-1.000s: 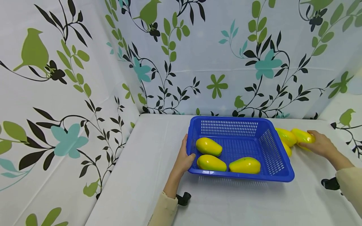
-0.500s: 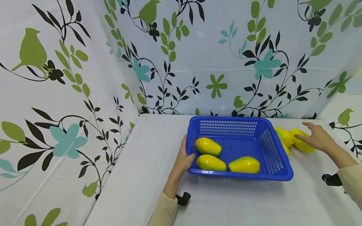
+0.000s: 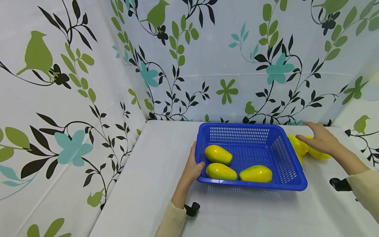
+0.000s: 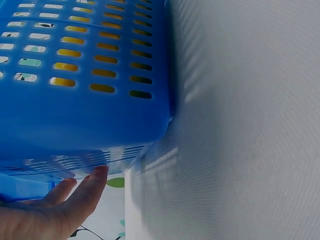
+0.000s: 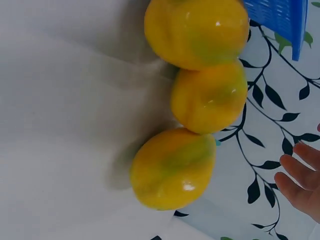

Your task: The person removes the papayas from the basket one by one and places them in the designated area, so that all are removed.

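Observation:
A blue plastic basket (image 3: 285, 158) with slotted sides stands on the white-covered table. My left hand (image 3: 189, 168) grips its left edge, thumb over the rim and fingers along the outer wall. Inside lie 3 glossy yellow fruits with green tinges, mango- or papaya-like: one at the left (image 3: 218, 154), one at the front left (image 3: 221, 171) and one towards the right (image 3: 256, 173). To the right of the basket are more such fruits (image 5: 172, 167), touching in a row in the right wrist view. Over them my right hand (image 3: 322, 140) hovers with spread fingers, holding nothing.
Cloth printed with leaves, birds and flowers hangs behind (image 3: 225, 59) and at the left (image 3: 59, 98). The white table (image 3: 148, 184) reaches up to it. Black wrist-worn devices sit at the left wrist (image 3: 192, 209) and right wrist (image 3: 340, 184).
My right hand has let go of the rightmost yellow fruit, then risen and moved left over the group beside the basket. My left hand and the basket have stayed put.

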